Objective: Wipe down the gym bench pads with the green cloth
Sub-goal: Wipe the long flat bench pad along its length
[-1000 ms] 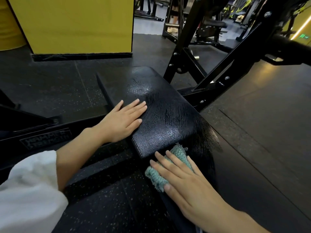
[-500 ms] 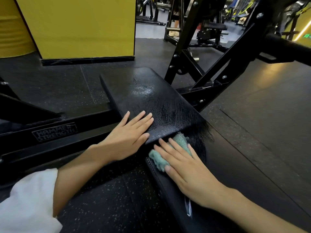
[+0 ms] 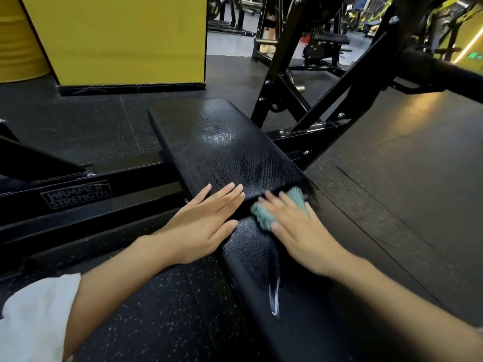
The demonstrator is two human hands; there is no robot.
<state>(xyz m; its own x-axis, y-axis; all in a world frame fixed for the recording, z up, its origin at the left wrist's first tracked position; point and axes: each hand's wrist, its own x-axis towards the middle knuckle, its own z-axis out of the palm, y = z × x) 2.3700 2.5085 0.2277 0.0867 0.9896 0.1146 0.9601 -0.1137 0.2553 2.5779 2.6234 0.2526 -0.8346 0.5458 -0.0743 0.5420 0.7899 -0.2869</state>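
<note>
The green cloth (image 3: pixel 264 218) looks like a small, thick-piled rag: light, soft and limp, with no shape of its own. It likely bunches or rolls if pushed from one edge. It is best controlled from above, with a flat palm and spread fingers over its middle, not pinched at a corner. The far pad (image 3: pixel 230 147) shows glossy streaks, so the cloth is probably damp. In that case it should drag on the textured vinyl with some grip and not skate.

The cloth lies at the far pad's near right corner, across the seam where the near pad (image 3: pixel 251 254) begins. The right hand (image 3: pixel 295 231) lies on top of it, fingers extended and pressing down, not curled round it. Cloth shows past the fingertips towards the far pad and beside the thumb, and the rest is hidden under the palm. The right hand is blurred, so I cannot tell finer finger contact.

The left hand (image 3: pixel 206 223) rests flat and released on the far pad's near edge, just beside the cloth without touching it, and holds nothing.
</note>
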